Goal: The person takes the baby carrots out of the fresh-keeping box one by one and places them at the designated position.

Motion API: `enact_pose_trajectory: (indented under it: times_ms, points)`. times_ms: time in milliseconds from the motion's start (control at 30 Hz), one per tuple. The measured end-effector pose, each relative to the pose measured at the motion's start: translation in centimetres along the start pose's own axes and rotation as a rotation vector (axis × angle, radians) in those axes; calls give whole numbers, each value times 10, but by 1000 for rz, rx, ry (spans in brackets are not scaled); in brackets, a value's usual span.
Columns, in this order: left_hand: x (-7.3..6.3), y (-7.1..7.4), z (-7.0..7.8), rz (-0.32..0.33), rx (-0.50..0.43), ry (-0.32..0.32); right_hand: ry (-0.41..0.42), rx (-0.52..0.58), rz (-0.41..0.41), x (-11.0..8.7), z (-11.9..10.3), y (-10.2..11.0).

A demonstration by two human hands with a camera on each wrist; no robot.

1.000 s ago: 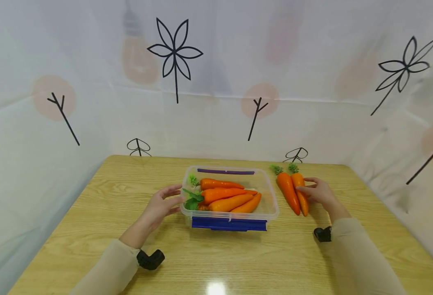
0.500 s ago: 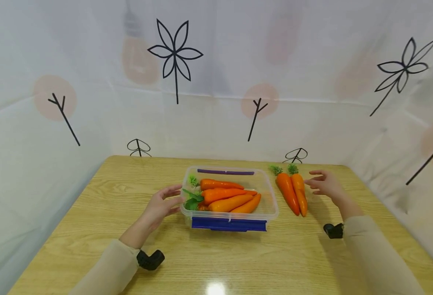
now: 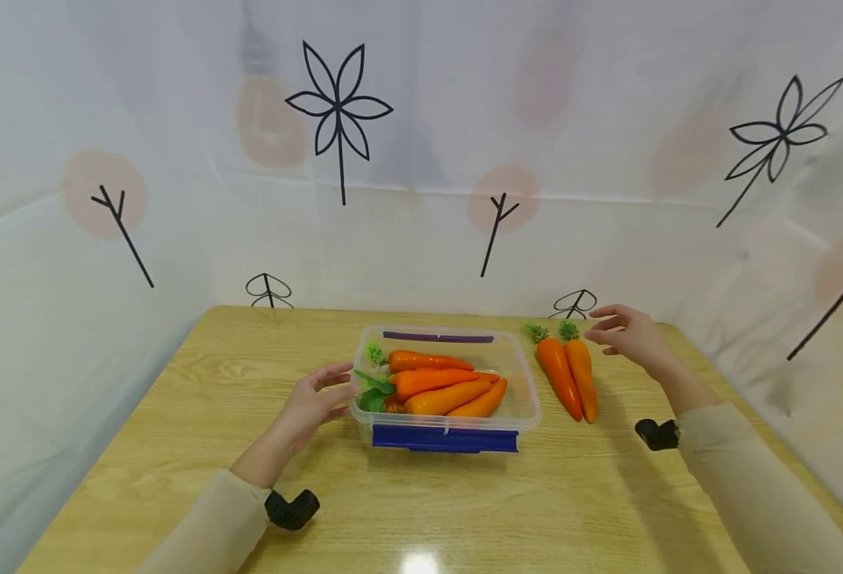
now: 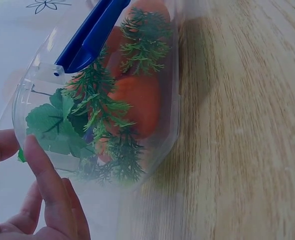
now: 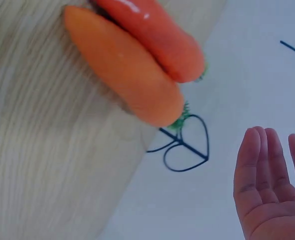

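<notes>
A clear plastic food container with blue clips stands mid-table, several carrots with green tops inside it. At its left end is my left hand; in the left wrist view, fingertips touch the container's corner near the rim. Two more carrots lie side by side on the table right of the container: a redder carrot and a lighter orange carrot. My right hand hovers beyond their right side, near the leafy tops, fingers loosely extended and holding nothing.
The wooden table ends at a pale patterned cloth hanging behind it and along both sides. A blue clip hangs along the container's front. Black wrist mounts are worn at both cuffs.
My right hand has left the lighter orange carrot, moving right and then up and away toward the table's back edge. Both loose carrots stay on the table. My left hand holds its place.
</notes>
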State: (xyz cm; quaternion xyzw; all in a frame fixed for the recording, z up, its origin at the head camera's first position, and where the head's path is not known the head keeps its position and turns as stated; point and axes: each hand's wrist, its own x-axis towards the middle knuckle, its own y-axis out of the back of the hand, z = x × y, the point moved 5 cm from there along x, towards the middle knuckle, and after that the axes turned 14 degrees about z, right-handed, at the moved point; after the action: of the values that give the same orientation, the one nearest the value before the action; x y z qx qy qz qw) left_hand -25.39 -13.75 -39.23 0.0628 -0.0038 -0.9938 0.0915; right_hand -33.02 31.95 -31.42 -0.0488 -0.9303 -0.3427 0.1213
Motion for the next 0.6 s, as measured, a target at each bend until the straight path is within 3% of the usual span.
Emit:
enact_pose_trajectory:
  times_ms: [600]
  points:
    - [-2,1,-1,-3,-3,-7,116,-20,-99,2,-62,-33]
